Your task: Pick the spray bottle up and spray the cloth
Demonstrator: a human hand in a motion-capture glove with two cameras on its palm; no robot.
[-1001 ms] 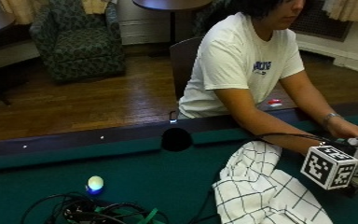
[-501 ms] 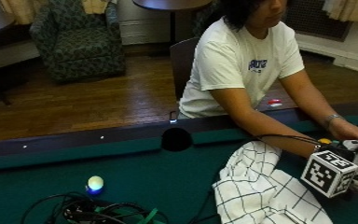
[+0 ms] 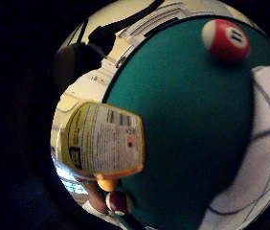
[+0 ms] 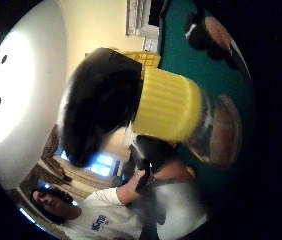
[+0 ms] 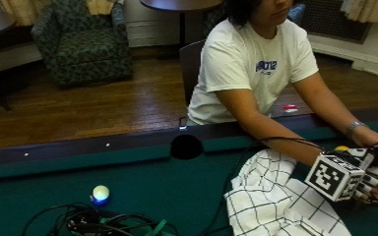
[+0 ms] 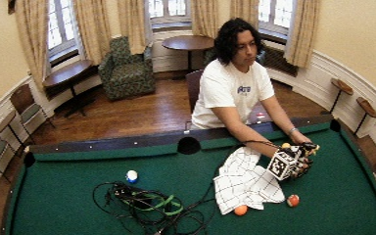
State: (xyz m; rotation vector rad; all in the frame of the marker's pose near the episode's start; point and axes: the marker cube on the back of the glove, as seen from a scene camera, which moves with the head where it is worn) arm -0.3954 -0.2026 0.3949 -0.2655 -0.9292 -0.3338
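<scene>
Green felt covers the table (image 5: pixel 143 187); the grip (image 5: pixel 372 177) curls round the spray bottle (image 3: pixel 104 143), white checked cloth (image 5: pixel 274 206) just beside it, wooden floor (image 5: pixel 110 108) beyond.

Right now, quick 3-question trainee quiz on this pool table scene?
1. True or false: the gloved right hand holds the spray bottle.
2. The checked cloth lies on: A) the armchair B) the green felt C) the floor.
3. What colour is the bottle's collar?

Key: 1 true; 2 B; 3 yellow.
</scene>
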